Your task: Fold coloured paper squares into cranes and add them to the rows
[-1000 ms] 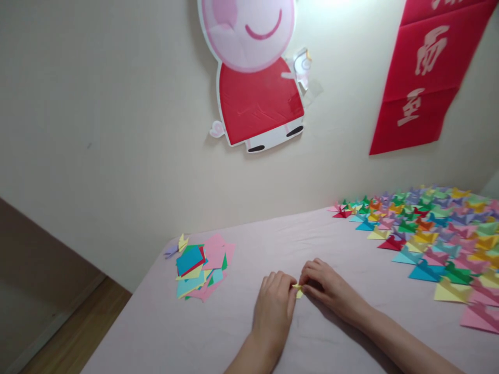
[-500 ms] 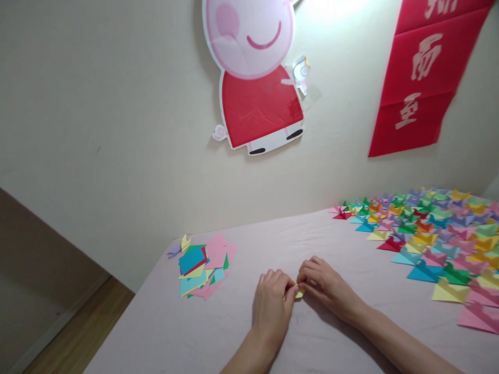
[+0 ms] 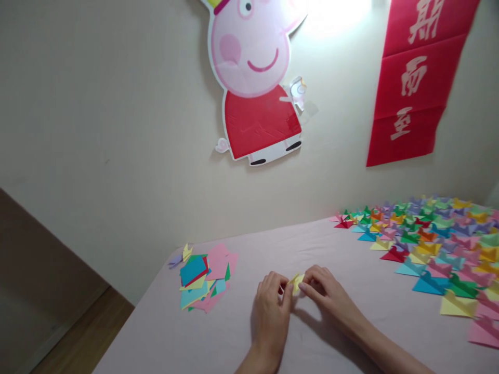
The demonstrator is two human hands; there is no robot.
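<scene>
A small folded piece of yellow paper (image 3: 297, 283) is held between my two hands, just above the pale pink cloth (image 3: 218, 343). My left hand (image 3: 273, 298) pinches its left side between thumb and fingers. On the other side, the thumb and fingertips of my right hand (image 3: 322, 285) are closed on the paper's right edge. The exact folds are too small to make out, and the fingers cover part of them.
Left of my hands lies a loose pile of coloured paper sheets (image 3: 194, 271), with a small yellow folded piece (image 3: 187, 252) and a purple one (image 3: 175, 262) behind. Rows of folded paper birds (image 3: 432, 283) fill the right side. A wall with a cartoon pig cutout (image 3: 261, 122) rises behind.
The yellow paper has been lifted and turned, so more of it shows between my hands. My right hand has shifted its fingers along its edge. The camera view has tilted upward slightly.
</scene>
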